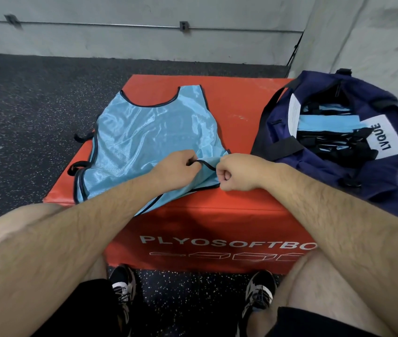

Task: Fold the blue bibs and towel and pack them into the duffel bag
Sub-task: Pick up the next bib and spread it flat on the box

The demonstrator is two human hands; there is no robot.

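Where hands pinch bib (154,132): box (217,224) reads PLYOSOFTBO; bag (314,166) LVQUE

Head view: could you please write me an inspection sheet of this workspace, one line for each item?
Surface: red foam box, flat top, white lettering on its front.
Job's things: one blue bib spread unfolded on the box, its near corner hanging over the front edge; duffel bag open at the box's right end, with folded blue pieces inside; towel not seen.
Clutter: nothing seen.
Grippers: left hand and right hand both pinch the bib's near hem.
Cables: nothing seen on the box; a thin conduit runs along the wall.
Surroundings: dark speckled floor, grey wall, the person's shoes below.
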